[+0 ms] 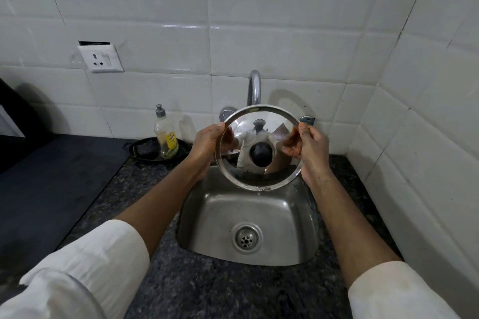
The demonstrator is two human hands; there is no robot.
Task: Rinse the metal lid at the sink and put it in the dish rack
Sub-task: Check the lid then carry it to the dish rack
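Head view: metal lid [260,147] held upright above the back of the sink [207,215], just in front of the tap [254,88], shiny inner side toward the camera. Left hand [204,149] closed on its left rim, right hand [312,149] closed on its right rim; soap bottle [166,134] on the counter [160,280] to the left

No readable text

The soap bottle [166,134] on the bench carries a yellow label, but its print is too small and blurred to read; nothing else shows letters or numbers.
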